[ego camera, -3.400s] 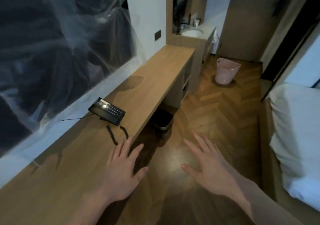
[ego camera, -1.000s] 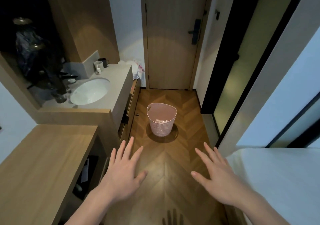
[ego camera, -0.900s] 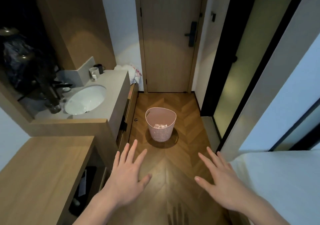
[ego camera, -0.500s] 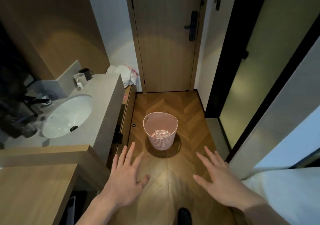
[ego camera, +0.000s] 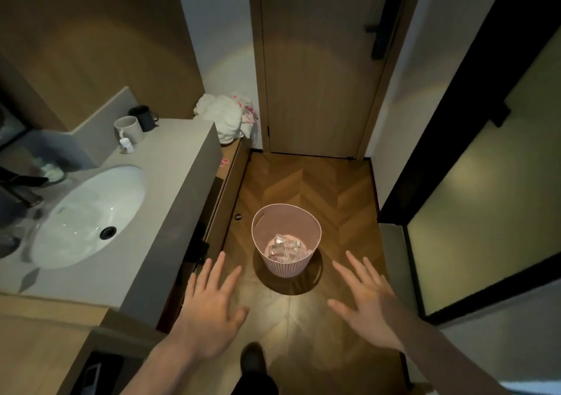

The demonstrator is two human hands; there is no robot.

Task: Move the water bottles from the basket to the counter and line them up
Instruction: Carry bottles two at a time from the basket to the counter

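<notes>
Both forearms are bare, no sleeves showing, and a dark shoe [ego camera: 253, 356] shows between the hands.

A ribbed pink plastic basket [ego camera: 286, 239] is seen on a glossy herringbone wood floor [ego camera: 315, 188]. Clear, shiny plastic bottles [ego camera: 285, 249] are held inside. The counter [ego camera: 170, 182] is finished in matt grey stone, the sink [ego camera: 88, 215] in glossy white ceramic.

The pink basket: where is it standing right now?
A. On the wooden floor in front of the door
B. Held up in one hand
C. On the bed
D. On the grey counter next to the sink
A: the pink basket stands on the wooden floor ahead of both empty, open hands, with clear bottles inside it and the closed door beyond.
</notes>
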